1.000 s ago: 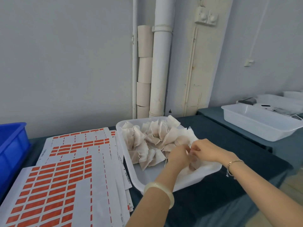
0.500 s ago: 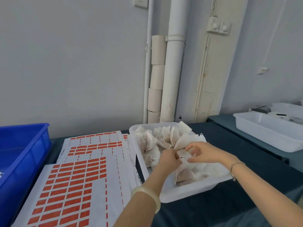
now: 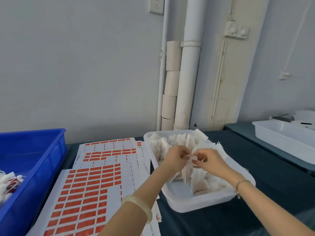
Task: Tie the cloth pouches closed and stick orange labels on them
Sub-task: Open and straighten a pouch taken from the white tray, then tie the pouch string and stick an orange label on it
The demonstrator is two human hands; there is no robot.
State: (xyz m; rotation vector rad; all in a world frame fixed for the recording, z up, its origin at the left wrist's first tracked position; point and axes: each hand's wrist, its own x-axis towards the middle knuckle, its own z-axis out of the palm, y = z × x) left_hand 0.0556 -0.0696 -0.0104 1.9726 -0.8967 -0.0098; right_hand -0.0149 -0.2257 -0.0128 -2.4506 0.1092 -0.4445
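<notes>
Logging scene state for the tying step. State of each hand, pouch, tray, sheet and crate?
White cloth pouch: hangs from both hands over the tray.
Left hand: pinches that pouch's top.
Right hand: pinches the same top.
White plastic tray: part filled with loose pouches.
Orange label sheets: flat, partly used.
Blue plastic crate: more pouches in near corner.

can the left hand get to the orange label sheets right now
Probably yes, once freed: the left hand now pinches a white cloth pouch over the white plastic tray, but the white sheets of orange labels lie uncovered just beside it.
</notes>
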